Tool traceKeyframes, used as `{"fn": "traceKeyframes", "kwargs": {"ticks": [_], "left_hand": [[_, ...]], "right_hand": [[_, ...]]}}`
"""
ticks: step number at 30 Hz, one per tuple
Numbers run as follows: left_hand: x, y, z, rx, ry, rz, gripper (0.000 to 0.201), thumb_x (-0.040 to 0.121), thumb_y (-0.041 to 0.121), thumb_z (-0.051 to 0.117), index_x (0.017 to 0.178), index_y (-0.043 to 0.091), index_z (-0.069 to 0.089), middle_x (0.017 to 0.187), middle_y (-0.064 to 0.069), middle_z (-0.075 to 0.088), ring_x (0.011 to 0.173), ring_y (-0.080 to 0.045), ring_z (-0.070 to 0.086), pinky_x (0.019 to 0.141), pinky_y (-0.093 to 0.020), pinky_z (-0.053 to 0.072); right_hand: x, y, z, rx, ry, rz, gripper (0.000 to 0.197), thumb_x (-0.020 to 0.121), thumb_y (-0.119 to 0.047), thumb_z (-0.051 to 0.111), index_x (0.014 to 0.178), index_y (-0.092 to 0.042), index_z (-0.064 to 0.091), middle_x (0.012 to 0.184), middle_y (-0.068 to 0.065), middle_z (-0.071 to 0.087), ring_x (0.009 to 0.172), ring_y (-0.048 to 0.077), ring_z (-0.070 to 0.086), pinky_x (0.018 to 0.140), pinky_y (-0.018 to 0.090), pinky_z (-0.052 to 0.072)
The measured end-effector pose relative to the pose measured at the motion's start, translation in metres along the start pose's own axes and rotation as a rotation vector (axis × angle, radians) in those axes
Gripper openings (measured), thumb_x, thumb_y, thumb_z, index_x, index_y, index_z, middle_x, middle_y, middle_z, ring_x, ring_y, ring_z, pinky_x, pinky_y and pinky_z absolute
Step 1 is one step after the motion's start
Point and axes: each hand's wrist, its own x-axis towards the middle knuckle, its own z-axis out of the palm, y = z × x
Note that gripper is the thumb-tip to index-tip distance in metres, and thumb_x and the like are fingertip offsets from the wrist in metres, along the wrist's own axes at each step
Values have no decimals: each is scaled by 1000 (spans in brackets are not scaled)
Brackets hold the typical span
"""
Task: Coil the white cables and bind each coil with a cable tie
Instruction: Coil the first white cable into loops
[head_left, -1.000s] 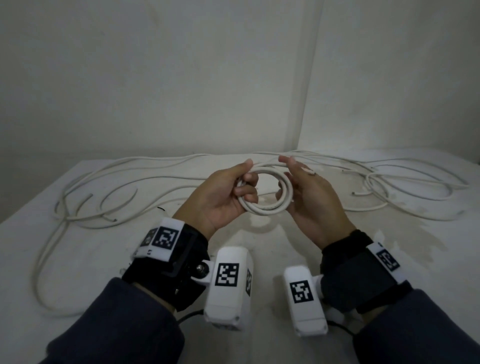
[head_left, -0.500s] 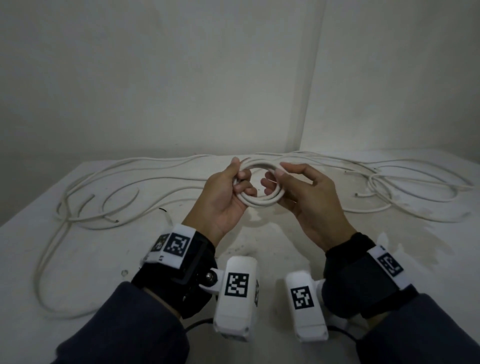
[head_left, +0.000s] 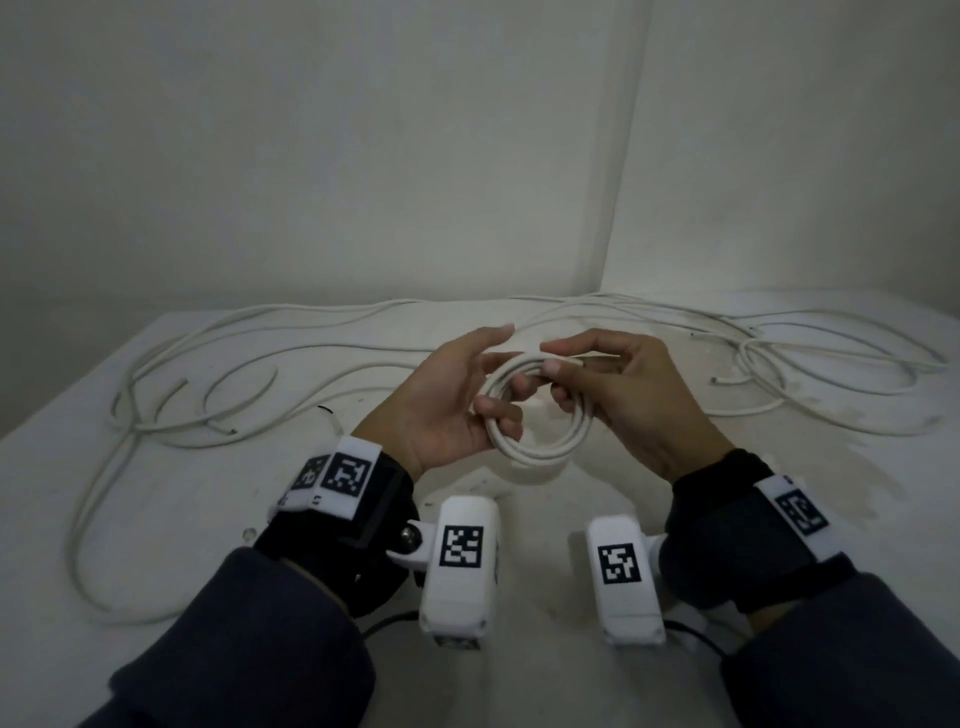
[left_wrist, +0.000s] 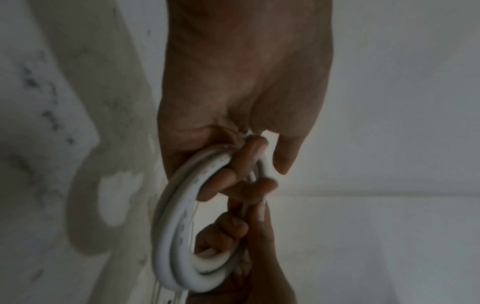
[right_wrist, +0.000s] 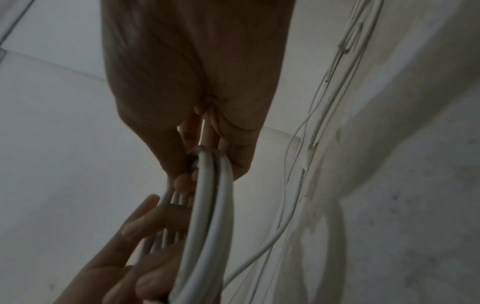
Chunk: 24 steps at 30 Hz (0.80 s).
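Observation:
A small coil of white cable (head_left: 540, 447) hangs in the air between both hands above the table. My left hand (head_left: 457, 400) grips its left side, lower fingers curled through the ring, thumb and forefinger stretched out above. My right hand (head_left: 613, 384) pinches the top strand of the coil and curls round its right side. The left wrist view shows the coil (left_wrist: 179, 236) with my fingers (left_wrist: 228, 181) hooked round it. In the right wrist view the coil (right_wrist: 207, 226) runs from my right fingertips down to my left palm. No cable tie shows.
Loose white cables (head_left: 218, 405) sprawl over the left of the white table (head_left: 156, 545), and more loops (head_left: 810, 374) lie at the back right by the wall corner. A small dark bit (head_left: 326, 410) lies left of my left hand.
Both hands turned the coil and brought it a little nearer. My right hand shifted from the right side up to pinch the top strand; my left thumb and forefinger spread out.

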Motion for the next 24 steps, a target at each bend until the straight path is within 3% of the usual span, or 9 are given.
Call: {"fn": "traceKeyframes", "kwargs": {"ticks": [2, 6, 10, 15, 20, 24], "left_hand": [[2, -3, 4, 81, 53, 35, 29, 96, 38, 45, 83, 14, 52, 50, 8, 38, 32, -2, 24, 43, -18, 32], [6, -8, 8, 101, 121, 167, 25, 98, 33, 48, 80, 16, 49, 47, 9, 29, 34, -2, 22, 41, -17, 31], [7, -9, 7, 36, 73, 195, 22, 99, 27, 44, 85, 11, 50, 52, 8, 37, 37, -1, 26, 46, -17, 36], [9, -15, 5, 36, 80, 268, 23, 99, 20, 43, 103, 0, 55, 65, 1, 51, 43, -2, 35, 51, -19, 43], [14, -22, 6, 71, 152, 279, 23, 101, 16, 41, 82, 8, 51, 60, 2, 43, 42, -3, 31, 49, -19, 39], [17, -32, 9, 12, 175, 230, 28, 101, 16, 41, 74, 11, 45, 58, 2, 37, 40, -3, 30, 45, -18, 39]], "right_hand": [[0, 0, 2, 25, 15, 6, 10, 80, 1, 70, 89, -3, 71, 70, 14, 71, 54, 13, 58, 56, 22, 49], [1, 3, 4, 98, 41, 25, 11, 81, 1, 69, 89, -6, 70, 69, 11, 71, 56, 11, 59, 56, 20, 50], [3, 6, 4, 131, 84, 37, 10, 83, 2, 67, 92, -3, 69, 62, 4, 69, 56, 10, 59, 55, 18, 50], [5, 10, 2, 159, 153, 62, 11, 84, 2, 67, 95, 1, 68, 61, 5, 67, 56, 11, 60, 57, 18, 50], [5, 8, 3, 158, 155, 169, 8, 84, 1, 67, 92, 0, 68, 66, 9, 67, 59, 14, 62, 58, 19, 53], [-1, -4, -14, -20, 127, 282, 10, 86, -14, 68, 96, -12, 71, 85, 4, 69, 74, 16, 63, 66, 25, 52]]}}
